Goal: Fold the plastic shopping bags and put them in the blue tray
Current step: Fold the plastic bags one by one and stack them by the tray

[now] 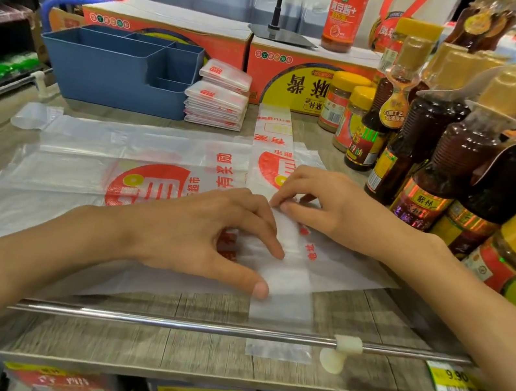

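Both hands are down on the narrow folded strip (291, 255) of a plastic shopping bag near the front edge of the shelf top (375, 321). Her left hand (208, 238) presses it flat, fingers bent and spread, thumb on the near end; the right hand (323, 206) pinches the strip's fold further back with its fingertips.

Going by size: a second bag (84, 166) lies spread out flat across the left half of the shelf top, under the strip. The blue tray (106, 74) stands at the back left corner, its compartments apparently holding nothing. Just beside it, on its right, sits a stack of folded bags (217, 103). Sauce bottles (428, 148) crowd the right edge.

To fold well, I would keep the left palm anchoring the strip, squeeze the air out, and crease each turn firmly so the slippery film does not spring open.
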